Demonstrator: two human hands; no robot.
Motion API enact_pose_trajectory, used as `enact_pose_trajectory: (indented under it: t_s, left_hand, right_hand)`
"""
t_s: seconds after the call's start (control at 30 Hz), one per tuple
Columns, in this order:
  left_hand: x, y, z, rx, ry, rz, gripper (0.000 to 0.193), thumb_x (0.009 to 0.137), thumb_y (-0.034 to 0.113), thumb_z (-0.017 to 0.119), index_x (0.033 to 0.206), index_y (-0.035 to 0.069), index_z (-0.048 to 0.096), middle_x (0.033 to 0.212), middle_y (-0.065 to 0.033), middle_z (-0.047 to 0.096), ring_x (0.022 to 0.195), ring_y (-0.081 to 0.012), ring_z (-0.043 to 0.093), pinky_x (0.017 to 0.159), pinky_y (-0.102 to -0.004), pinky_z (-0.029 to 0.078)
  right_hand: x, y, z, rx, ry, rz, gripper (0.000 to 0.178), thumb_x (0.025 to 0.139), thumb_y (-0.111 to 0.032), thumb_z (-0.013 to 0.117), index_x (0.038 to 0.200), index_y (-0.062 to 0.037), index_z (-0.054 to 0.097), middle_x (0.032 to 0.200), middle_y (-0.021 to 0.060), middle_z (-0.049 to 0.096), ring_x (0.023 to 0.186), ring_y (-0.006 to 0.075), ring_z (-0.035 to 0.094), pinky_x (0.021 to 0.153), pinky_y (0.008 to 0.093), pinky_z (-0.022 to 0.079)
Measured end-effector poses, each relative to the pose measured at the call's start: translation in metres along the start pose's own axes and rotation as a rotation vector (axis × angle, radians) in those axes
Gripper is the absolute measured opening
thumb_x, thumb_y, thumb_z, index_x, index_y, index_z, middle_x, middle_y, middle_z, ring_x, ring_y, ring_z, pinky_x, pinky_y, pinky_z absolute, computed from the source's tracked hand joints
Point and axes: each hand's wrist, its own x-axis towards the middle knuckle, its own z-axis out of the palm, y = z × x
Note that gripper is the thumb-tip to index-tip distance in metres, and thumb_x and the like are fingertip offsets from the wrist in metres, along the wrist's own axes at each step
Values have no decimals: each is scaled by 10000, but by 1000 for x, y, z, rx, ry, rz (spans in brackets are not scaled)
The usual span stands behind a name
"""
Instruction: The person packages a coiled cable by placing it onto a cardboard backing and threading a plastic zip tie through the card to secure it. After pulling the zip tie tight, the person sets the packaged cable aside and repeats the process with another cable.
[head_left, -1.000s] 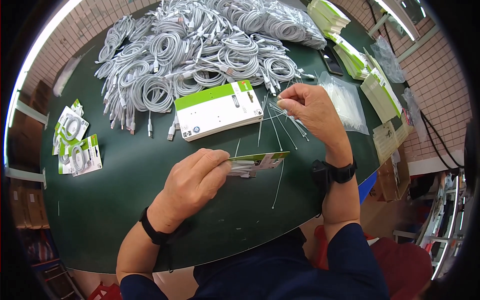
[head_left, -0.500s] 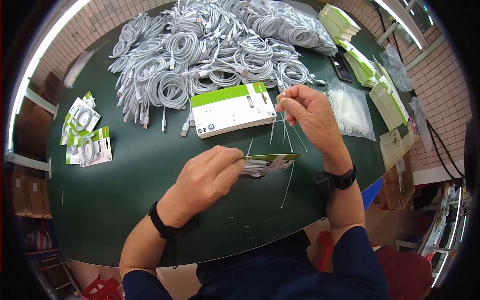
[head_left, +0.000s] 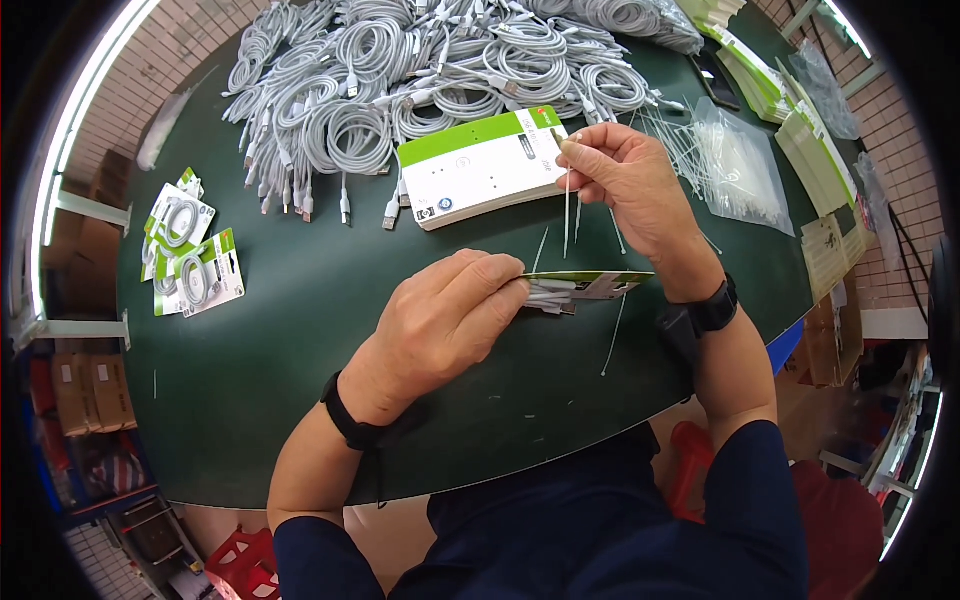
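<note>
My left hand (head_left: 435, 315) is closed on the near left end of a green and white backing card (head_left: 600, 285), seen almost edge-on. A coiled white cable (head_left: 550, 297) lies against its underside, partly hidden by my fingers. To the right and farther back, thumb and forefinger of my right hand (head_left: 635, 190) pinch a thin white cable tie (head_left: 567, 215), which hangs down from the fingertips. Just left of that hand sits a stack of green and white cards (head_left: 480, 175). Another loose tie (head_left: 614, 335) lies on the table below the held card.
A large heap of coiled white cables (head_left: 400, 80) covers the far side of the dark green table (head_left: 300, 420). Carded cables (head_left: 195, 280) lie at left. At right are a clear bag of cable ties (head_left: 745, 165), a phone (head_left: 715, 78) and more card stacks (head_left: 815, 155).
The whole view has shifted, so the table's things appear higher and farther right. Both hands keep their grips, and the tie at my right fingertips shows more plainly.
</note>
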Motion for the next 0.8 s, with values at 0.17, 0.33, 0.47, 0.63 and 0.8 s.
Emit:
enact_pose_trajectory:
  t_s: [0.17,0.33,0.47,0.63,0.8]
  left_hand:
    - [0,4,0,-21,-8,7,296,670,-60,792,935,-31,663,974,-147,678,781,-288,682,658,-348,575]
    - [2,6,-2,-22,-23,-3,294,662,-53,798,924,-29,668,961,-141,679,775,-282,680,650,-344,571]
    - [1,5,-2,-8,-27,-3,290,659,-51,799,918,-28,672,958,-139,679,772,-279,679,647,-343,570]
    - [1,5,-1,6,-23,8,277,659,-48,800,906,-26,676,960,-138,680,770,-277,679,645,-342,569]
    - [2,6,-2,10,-30,7,269,660,-48,801,898,-25,678,958,-137,681,766,-275,679,643,-340,569]
  right_hand:
    - [-5,6,9,-33,-16,24,172,979,-155,698,1046,3,675,908,57,716,762,87,705,615,169,525]
    - [-9,8,16,-95,-72,22,179,982,-158,690,1042,10,673,900,56,714,760,88,705,625,176,530]
    - [-10,10,17,-125,-91,19,182,983,-156,684,1039,17,673,897,59,713,753,89,702,634,181,533]
    - [-10,11,18,-150,-103,15,173,980,-143,682,1031,22,675,884,64,708,747,93,700,643,186,537]
    - [-12,10,20,-171,-110,7,164,976,-131,682,1022,26,676,874,64,704,749,94,700,644,188,537]
